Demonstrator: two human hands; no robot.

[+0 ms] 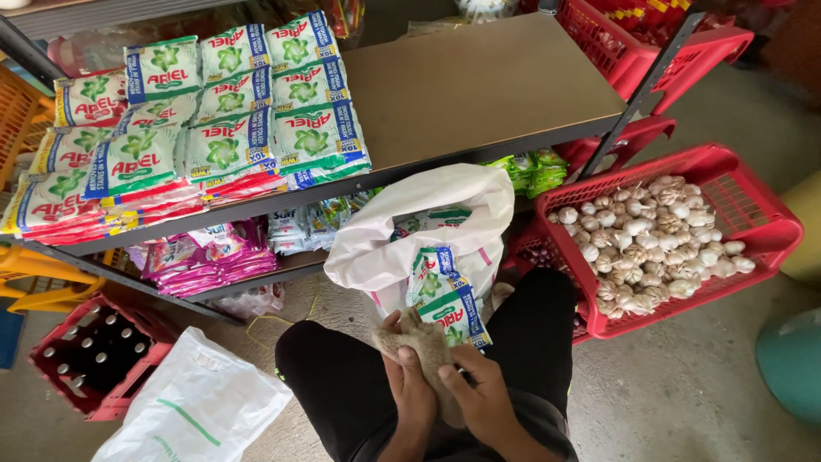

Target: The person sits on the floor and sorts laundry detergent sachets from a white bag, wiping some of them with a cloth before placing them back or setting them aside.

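I crouch in front of a shelf. Both my hands meet low in the head view over a beige cloth (425, 346). My left hand (409, 387) grips the cloth from the left and my right hand (481, 393) presses on it from the right. Just above them a white plastic bag (402, 235) stands open between my knees, with green-and-white detergent sachets (446, 301) sticking out of it. Rows of the same green-and-white sachets (224, 128) lie in overlapping stacks on the left half of the brown shelf board (479, 85).
A red basket (753, 192) full of garlic bulbs (654, 244) sits on the right. Pink sachets (205, 257) lie on the lower shelf. A red crate of dark bottles (94, 355) and a white bag (192, 406) rest on the floor at left. More red baskets (650, 43) stand behind.
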